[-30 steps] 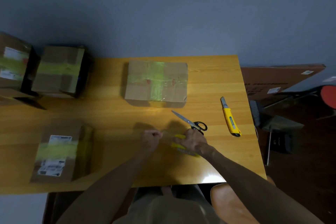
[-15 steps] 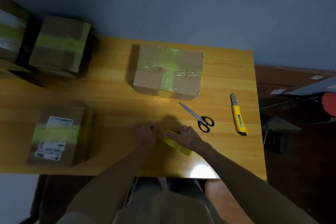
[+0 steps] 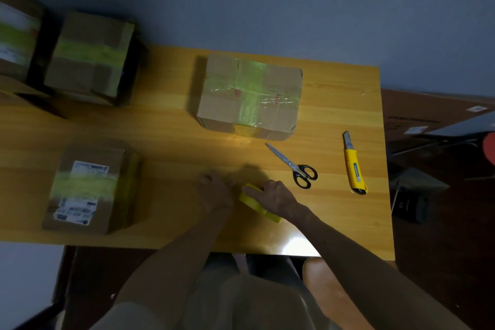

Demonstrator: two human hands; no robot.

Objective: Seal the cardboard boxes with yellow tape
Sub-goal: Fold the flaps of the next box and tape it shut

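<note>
Hands barely shifted in the last half second; against a second ago the yellow tape roll (image 3: 258,206) sits more diagonal and pokes out further from under the right wrist.

Right hand (image 3: 276,197): fingers curled over the roll, gripping it from above, low over the wooden table (image 3: 171,142) near the front edge, centre.

Left hand (image 3: 215,191): fingers curled, knuckles up, just beside the roll's left end. Can't tell whether it pinches the tape end, too dark.

Scissors (image 3: 294,166) lie closed just right of the hands, blades pointing at the centre box (image 3: 249,96). That box has yellow tape across its top and down the front face.

Yellow utility knife (image 3: 355,169) lies further right, near the table edge.

Labelled box (image 3: 85,187) at near left has a yellow band across the top. Far-left box (image 3: 88,56) is also banded, and another taped box (image 3: 16,32) is cut off by the frame edge.
</note>
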